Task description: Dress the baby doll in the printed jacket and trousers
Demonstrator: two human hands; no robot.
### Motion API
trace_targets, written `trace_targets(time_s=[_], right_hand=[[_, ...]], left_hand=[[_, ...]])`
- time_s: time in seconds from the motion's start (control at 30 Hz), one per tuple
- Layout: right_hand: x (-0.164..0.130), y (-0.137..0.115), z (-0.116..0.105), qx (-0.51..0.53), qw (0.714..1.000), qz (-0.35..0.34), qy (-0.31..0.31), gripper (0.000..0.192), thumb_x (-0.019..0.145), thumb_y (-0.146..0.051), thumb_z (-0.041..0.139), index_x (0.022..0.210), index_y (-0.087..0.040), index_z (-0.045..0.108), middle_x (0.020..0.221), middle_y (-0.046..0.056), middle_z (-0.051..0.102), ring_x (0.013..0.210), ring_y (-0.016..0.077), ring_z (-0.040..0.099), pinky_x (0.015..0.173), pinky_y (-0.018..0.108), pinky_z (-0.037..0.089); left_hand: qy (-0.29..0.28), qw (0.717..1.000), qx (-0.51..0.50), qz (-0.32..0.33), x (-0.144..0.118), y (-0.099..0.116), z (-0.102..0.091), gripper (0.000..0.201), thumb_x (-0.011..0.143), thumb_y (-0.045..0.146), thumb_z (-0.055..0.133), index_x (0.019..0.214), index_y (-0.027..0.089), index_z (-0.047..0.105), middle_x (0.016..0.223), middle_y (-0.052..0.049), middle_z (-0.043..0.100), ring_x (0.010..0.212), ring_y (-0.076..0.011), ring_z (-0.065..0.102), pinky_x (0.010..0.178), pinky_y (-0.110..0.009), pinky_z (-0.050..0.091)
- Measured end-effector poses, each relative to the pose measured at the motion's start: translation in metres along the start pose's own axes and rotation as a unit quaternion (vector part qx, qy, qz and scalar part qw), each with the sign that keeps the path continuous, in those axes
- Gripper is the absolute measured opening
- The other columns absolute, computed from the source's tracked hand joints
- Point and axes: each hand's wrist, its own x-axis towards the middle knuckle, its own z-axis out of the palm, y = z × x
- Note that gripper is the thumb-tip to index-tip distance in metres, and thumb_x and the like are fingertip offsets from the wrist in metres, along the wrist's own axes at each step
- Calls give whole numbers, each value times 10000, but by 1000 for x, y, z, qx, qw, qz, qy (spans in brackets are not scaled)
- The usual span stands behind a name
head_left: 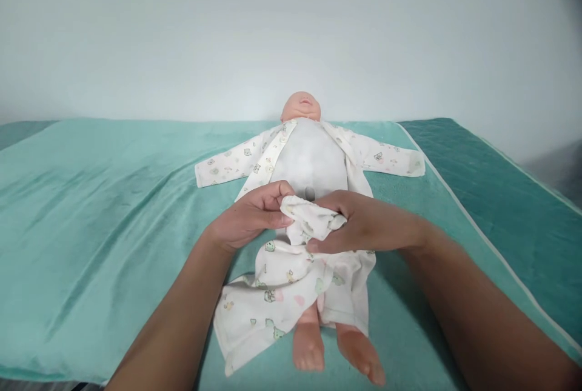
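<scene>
Both hands at the doll's (311, 157) waist, mid-bed: left hand (250, 216) and right hand (359, 221) with fingers pinching bunched printed trousers (291, 285). Drawn up over the legs already, feet bare near the bed's (91, 227) front edge. Left undone, seemingly: waistband unsettled, jacket (254, 160) lying open.

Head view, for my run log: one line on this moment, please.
left hand: grips white printed baby trousers | right hand: grips waistband | baby doll: supine, teal blanket
</scene>
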Motion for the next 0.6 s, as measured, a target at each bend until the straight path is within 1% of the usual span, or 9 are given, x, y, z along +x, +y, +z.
trace_targets(time_s=[0.07,0.13,0.23,0.3,0.37,0.43,0.47,0.53,0.6], right_hand=[[0,5,1,73,997,-10,28,224,768,-366,738,898,-190,686,730,-19,604,610,102,520,529,205,390],[0,10,2,163,984,-33,63,239,750,-316,761,941,-193,686,793,-10,639,663,113,570,588,214,442],[3,17,6,270,955,-53,113,213,730,-277,780,895,-191,676,769,-13,648,655,119,600,580,213,465],[5,19,9,315,937,-51,141,203,734,-291,778,875,-193,669,718,-21,632,612,115,591,538,206,457],[7,19,12,338,927,-48,157,213,734,-315,782,863,-194,664,710,-22,628,600,111,586,523,200,453],[7,17,12,342,927,-48,144,217,734,-320,787,853,-192,658,725,-21,629,609,105,585,531,195,453],[7,14,11,336,932,-49,130,220,735,-317,788,859,-190,658,738,-21,631,619,103,585,543,195,454],[5,8,8,295,949,-50,95,235,729,-300,794,891,-187,666,770,-20,635,649,102,586,575,199,458],[2,1,3,220,974,-33,48,279,701,-275,814,930,-191,678,784,-27,635,671,104,581,591,200,448]], left_hand=[[2,1000,13,0,-1,1,4,241,774,283,751,841,155,559,693,19,577,609,-77,510,552,-180,382],[4,1000,30,-5,-2,3,10,260,776,283,751,907,163,561,710,25,569,614,-74,502,553,-179,375],[17,997,66,-28,-2,8,20,349,724,250,793,977,183,561,774,28,576,660,-84,519,583,-190,392],[24,993,101,-53,-2,12,25,341,704,247,805,953,177,583,795,22,582,697,-98,534,610,-205,410],[21,990,122,-72,-1,13,27,271,719,269,792,878,156,604,765,20,574,688,-98,525,605,-209,403],[23,990,116,-72,-2,11,27,236,742,296,771,810,140,607,718,23,555,646,-87,500,583,-206,385],[30,992,104,-62,-2,9,26,243,745,311,768,796,137,606,704,23,551,630,-84,492,577,-207,382],[49,996,75,-29,-4,3,24,267,751,352,759,820,137,616,723,10,571,637,-94,507,587,-218,399],[63,997,53,6,-5,-1,22,283,767,385,742,850,145,618,744,-1,586,644,-102,522,586,-221,408]])
